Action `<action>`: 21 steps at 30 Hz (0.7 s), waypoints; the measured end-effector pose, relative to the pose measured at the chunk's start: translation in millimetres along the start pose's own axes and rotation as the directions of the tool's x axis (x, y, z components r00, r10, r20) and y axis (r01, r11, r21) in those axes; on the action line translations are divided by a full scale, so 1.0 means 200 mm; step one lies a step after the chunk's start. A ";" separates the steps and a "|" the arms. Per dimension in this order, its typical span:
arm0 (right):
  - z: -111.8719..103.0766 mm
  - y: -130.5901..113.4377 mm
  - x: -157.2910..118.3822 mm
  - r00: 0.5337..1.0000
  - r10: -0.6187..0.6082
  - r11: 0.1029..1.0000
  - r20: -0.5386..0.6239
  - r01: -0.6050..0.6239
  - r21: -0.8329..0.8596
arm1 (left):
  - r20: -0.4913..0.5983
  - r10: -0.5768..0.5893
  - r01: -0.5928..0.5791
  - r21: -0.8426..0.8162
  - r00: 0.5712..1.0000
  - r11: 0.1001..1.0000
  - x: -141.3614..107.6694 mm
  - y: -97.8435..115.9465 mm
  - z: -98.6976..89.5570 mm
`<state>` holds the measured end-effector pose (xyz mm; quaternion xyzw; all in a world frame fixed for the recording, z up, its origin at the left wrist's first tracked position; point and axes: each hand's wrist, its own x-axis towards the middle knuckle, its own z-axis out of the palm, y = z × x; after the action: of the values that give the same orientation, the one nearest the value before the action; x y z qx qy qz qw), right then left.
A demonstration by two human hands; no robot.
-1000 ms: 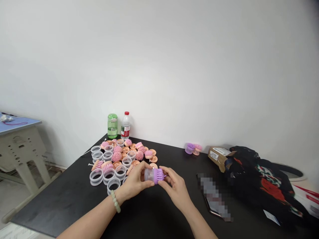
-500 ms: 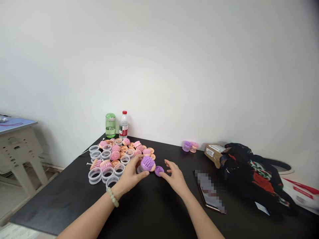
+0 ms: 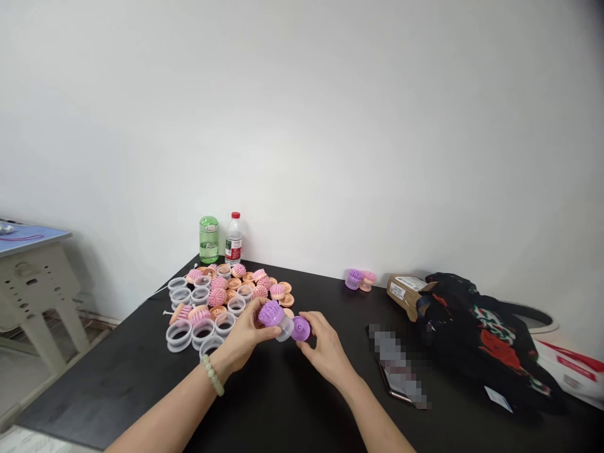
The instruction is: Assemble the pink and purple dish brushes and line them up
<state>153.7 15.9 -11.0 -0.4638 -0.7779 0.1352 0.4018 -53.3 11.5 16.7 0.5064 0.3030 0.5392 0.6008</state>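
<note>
The left hand (image 3: 241,335) closes around a purple bristled brush (image 3: 270,313) and its clear sleeve (image 3: 285,328), while the right hand (image 3: 326,352) curls onto the purple cap (image 3: 301,328), both over the black bench (image 3: 117,390), just right of a pile of pink and peach brush parts (image 3: 221,296).

The left hand (image 3: 240,336) and right hand (image 3: 328,355) are bare, and the left forearm (image 3: 160,418) and right forearm (image 3: 380,418) are shown uncovered as far as the lower edge of the view. A single strand of round, pale green beads, jade-like in appearance, is worn as a bracelet (image 3: 212,375) on the left wrist. The fingers are slender, and the nails are too small to be made out clearly.
</note>
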 end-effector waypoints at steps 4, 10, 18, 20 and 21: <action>0.00 -0.12 -0.02 0.998 -0.066 0.992 0.004 0.065 0.104 | 0.006 0.001 -0.001 0.040 1.000 0.999 0.00 -0.02 0.00; 0.02 -0.15 -0.03 0.995 -0.026 0.970 -0.095 0.048 0.238 | -0.026 -0.030 0.031 0.023 0.999 0.999 -0.01 0.00 0.02; 0.03 -0.15 -0.03 0.986 -0.021 0.931 -0.166 0.080 0.357 | -0.038 -0.135 0.128 -0.139 0.990 0.982 -0.02 0.01 0.05; 0.03 -0.15 -0.03 0.982 -0.028 0.930 -0.185 0.094 0.356 | -0.029 -0.152 0.145 -0.166 0.988 0.975 -0.02 0.01 0.05; 0.03 -0.15 -0.03 0.980 -0.037 0.930 -0.193 0.105 0.352 | -0.026 -0.154 0.147 -0.170 0.988 0.974 -0.02 0.01 0.05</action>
<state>133.2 -4.6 -0.1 -0.3641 -0.7160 0.2175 0.5545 -45.9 4.5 19.9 0.4191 0.3057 0.5255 0.6743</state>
